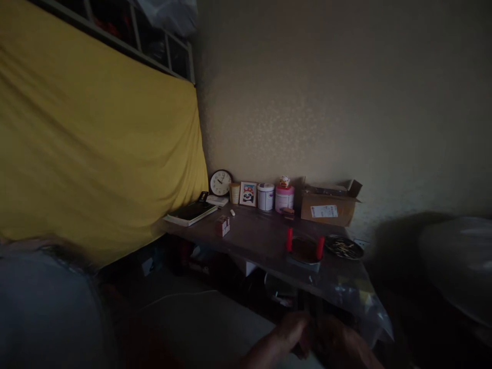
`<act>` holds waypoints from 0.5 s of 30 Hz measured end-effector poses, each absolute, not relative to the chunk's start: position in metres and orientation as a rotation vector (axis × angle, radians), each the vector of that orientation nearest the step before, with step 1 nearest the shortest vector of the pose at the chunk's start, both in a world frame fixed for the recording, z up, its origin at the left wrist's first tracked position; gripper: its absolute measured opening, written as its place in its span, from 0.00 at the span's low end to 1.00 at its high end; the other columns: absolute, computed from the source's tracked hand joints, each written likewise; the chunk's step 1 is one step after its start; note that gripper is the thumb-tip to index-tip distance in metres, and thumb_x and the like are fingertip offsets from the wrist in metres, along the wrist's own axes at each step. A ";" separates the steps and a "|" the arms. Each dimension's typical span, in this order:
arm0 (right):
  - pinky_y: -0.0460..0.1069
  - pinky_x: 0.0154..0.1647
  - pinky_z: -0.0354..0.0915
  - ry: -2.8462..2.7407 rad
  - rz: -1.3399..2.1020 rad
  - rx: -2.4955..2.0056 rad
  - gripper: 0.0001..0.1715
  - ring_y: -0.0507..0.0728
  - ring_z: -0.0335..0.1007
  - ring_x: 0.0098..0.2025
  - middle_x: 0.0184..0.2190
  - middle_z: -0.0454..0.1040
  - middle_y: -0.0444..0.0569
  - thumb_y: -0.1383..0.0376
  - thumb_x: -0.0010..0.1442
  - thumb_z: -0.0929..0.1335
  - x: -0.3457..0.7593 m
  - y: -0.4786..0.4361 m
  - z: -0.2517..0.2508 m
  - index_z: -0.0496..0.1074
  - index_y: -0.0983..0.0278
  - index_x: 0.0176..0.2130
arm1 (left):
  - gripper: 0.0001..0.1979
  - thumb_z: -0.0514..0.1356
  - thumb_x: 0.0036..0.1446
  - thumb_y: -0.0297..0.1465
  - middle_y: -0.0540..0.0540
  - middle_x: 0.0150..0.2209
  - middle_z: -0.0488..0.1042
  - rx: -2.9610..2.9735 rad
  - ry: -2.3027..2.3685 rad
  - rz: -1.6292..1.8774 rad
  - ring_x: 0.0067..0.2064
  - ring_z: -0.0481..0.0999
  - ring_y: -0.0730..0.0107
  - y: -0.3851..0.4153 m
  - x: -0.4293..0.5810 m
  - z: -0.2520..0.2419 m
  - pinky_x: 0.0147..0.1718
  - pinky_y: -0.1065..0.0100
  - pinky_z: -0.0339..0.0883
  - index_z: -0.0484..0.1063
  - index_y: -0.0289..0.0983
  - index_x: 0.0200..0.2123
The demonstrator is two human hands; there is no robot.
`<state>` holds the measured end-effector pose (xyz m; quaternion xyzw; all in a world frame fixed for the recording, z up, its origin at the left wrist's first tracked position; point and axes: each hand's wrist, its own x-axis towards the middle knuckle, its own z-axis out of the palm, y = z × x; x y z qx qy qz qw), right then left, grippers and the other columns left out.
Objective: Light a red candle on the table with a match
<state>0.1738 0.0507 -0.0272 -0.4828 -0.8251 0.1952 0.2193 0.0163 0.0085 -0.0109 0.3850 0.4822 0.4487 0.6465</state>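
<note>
Bench (pixel 253 225), brown-topped, dimly lit; its back edge meets the wall, its front right corner is draped in clear plastic sheet (pixel 378 323).

Left hand (pixel 292 328) and right hand (pixel 340 341): close together below the front edge, toward that corner; blurred, forearms cut off by the lower frame. Fingers are lost in shadow, the right hand's most of all; how far either grip is open, and whether it has hold of anything, cannot be told (a dim reddish patch beside the left hand may be skin or an object).

Dark round dish (pixel 303 249), the nearest clear article: on the bench near the front edge, toward the right end, a red upright piece at either side; contents too dark to read.

Round tray (pixel 344 247): at the right edge, just beside the dish; pale slivers in it, unidentifiable.

Carton (pixel 326 209): at the back edge, flaps raised, label illegible; contents mostly hidden.

Along the back edge, toward the left corner: pink tin (pixel 284 200) topped by a figurine (pixel 284 181), white tin (pixel 265 198), framed panda picture (pixel 248 195), beige cup (pixel 234 194), clock (pixel 221 183).

Small red-and-white pack (pixel 223 226): near the front edge, left half.

Book (pixel 190 214): at the left edge, against yellow cloth (pixel 115 133).
</note>
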 end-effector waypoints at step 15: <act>0.46 0.33 0.63 -2.241 0.451 -0.902 0.13 0.51 0.67 0.31 0.29 0.68 0.47 0.74 0.53 0.61 0.171 0.032 0.020 0.73 0.64 0.31 | 0.18 0.59 0.49 0.42 0.49 0.29 0.76 0.614 0.948 1.051 0.19 0.68 0.76 -0.001 0.003 -0.008 0.15 0.74 0.50 0.69 0.40 0.42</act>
